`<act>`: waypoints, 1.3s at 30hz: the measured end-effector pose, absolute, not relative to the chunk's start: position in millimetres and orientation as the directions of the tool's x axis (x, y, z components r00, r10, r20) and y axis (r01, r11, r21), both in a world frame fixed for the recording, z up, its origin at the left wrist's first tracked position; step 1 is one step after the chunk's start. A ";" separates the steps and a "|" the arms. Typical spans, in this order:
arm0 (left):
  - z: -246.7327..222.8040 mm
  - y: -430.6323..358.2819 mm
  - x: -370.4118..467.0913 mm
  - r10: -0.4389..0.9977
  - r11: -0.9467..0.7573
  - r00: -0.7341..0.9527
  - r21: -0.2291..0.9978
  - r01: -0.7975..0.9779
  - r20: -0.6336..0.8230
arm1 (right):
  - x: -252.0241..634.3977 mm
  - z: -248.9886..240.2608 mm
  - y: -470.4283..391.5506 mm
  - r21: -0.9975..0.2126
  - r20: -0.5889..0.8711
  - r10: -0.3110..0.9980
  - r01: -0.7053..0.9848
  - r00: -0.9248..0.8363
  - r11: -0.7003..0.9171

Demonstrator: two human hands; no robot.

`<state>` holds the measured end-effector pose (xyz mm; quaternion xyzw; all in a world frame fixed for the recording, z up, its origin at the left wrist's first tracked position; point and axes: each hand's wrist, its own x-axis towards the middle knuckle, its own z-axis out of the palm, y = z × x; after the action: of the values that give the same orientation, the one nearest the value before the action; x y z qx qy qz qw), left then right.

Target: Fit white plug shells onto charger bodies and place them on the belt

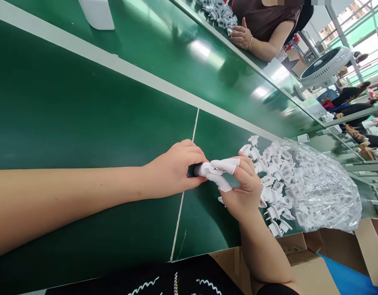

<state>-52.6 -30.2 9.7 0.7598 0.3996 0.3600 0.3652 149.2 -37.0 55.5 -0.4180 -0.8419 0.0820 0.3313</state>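
My left hand (181, 168) is closed, its thumb and fingers curled round a white plastic part (202, 169) that shows only at one end. Meeting it from the other side, my right hand (244, 184) wears white finger cots on thumb and forefinger and pinches at the same part. Whether a second small piece sits between those fingertips, I cannot make out. Just beyond the right hand lies a pile of loose white plastic pieces (272, 170) with oval flanges and prongs. One such piece is partly hidden under the right hand.
A clear plastic bag (333, 192) of the same pieces lies to the right, above open cardboard boxes (339, 250). The green table (84, 119) has a pale strip (164, 88). A white object (98, 14) stands at the far left. Across sit a co-worker's hand (242, 36) and a fan (326, 67).
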 end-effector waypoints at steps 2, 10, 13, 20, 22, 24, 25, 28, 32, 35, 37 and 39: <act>9.4 -30.2 -52.4 0.876 -0.403 0.415 0.848 0.344 0.247 | 148.5 56.7 -36.7 -0.406 0.470 0.768 0.667 -0.434 0.625; 9.2 -30.6 -51.1 0.886 -0.384 0.397 0.860 0.337 0.240 | 149.7 63.1 -32.6 -0.346 0.407 0.774 0.702 -0.485 0.623; 9.8 -31.0 -51.1 0.888 -0.370 0.398 0.869 0.328 0.228 | 150.9 63.9 -31.0 -0.354 0.390 0.774 0.694 -0.499 0.627; 10.4 -30.7 -50.9 0.889 -0.360 0.405 0.873 0.330 0.213 | 151.4 67.4 -24.8 -0.367 0.359 0.768 0.677 -0.530 0.638; 11.3 -31.0 -50.8 0.890 -0.354 0.406 0.874 0.332 0.206 | 151.6 67.8 -22.1 -0.408 0.323 0.777 0.661 -0.541 0.630; 12.2 -31.6 -50.4 0.892 -0.352 0.403 0.874 0.336 0.205 | 151.8 66.8 -21.4 -0.445 0.304 0.780 0.643 -0.547 0.624; 12.5 -32.1 -50.0 0.893 -0.353 0.401 0.873 0.336 0.207 | 151.7 65.8 -22.2 -0.442 0.317 0.781 0.644 -0.538 0.624; 12.4 -33.8 -48.0 0.897 -0.353 0.389 0.871 0.342 0.211 | 150.9 60.9 -28.0 -0.374 0.396 0.782 0.692 -0.482 0.617; 10.7 -36.2 -44.9 0.907 -0.353 0.356 0.866 0.355 0.223 | 149.5 52.6 -34.1 -0.368 0.422 0.794 0.718 -0.437 0.591; 11.3 -37.9 -44.4 0.906 -0.360 0.356 0.856 0.370 0.227 | 150.0 46.0 -32.4 -0.526 0.369 0.849 0.668 -0.379 0.527; 13.5 -39.5 -45.4 0.902 -0.371 0.358 0.858 0.355 0.242 | 151.1 43.3 -29.7 -0.685 0.285 0.893 0.578 -0.349 0.444; 16.1 -41.7 -47.2 0.899 -0.392 0.328 0.868 0.306 0.291 | 152.4 43.2 -28.0 -0.781 0.234 0.900 0.480 -0.369 0.400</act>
<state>-47.2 -41.7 16.1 0.7286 0.4134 0.4064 0.3647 152.4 -28.0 43.2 -0.4502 -0.7662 0.3121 0.3360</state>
